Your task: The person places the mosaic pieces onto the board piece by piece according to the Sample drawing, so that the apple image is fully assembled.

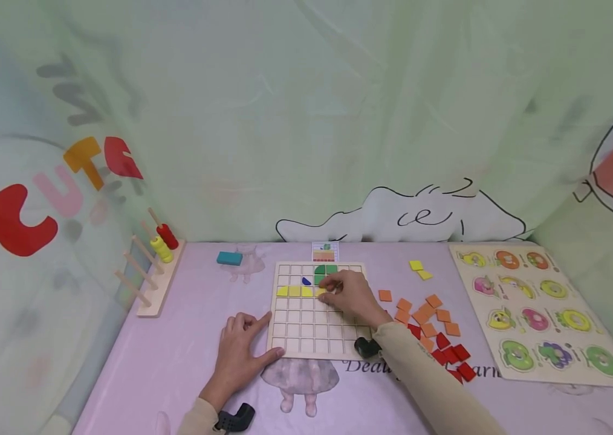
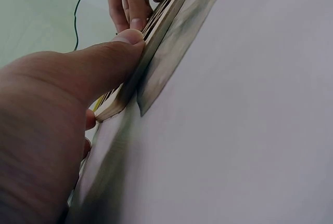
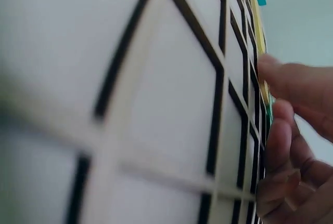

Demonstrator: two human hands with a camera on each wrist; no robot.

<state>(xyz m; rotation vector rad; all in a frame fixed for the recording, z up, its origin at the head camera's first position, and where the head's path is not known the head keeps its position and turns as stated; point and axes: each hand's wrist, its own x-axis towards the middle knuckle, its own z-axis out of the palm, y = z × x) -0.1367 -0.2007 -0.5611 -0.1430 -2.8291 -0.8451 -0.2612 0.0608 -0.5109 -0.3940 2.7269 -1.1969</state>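
A square wooden grid board (image 1: 306, 332) lies flat at the middle of the table. With thumb and index finger my right hand (image 1: 351, 294) pinches a yellow tile (image 1: 320, 292) at the right end of a row of yellow pieces (image 1: 294, 291) on the board. Green pieces (image 1: 331, 269) fill cells near the top, partly hidden by that hand, and a small blue piece (image 1: 306, 281) lies left of them. My left hand (image 1: 238, 347) touches the board's near left corner, its thumb on the near edge and its index finger at the left edge.
Orange tiles (image 1: 423, 313) and red pieces (image 1: 450, 353) lie scattered to the right, with two yellow pieces (image 1: 416, 265) farther back. A pattern card (image 1: 325, 252) lies behind the board. Also around are a fruit puzzle (image 1: 502, 311), a peg stacker (image 1: 156, 281) and a teal block (image 1: 229, 258).
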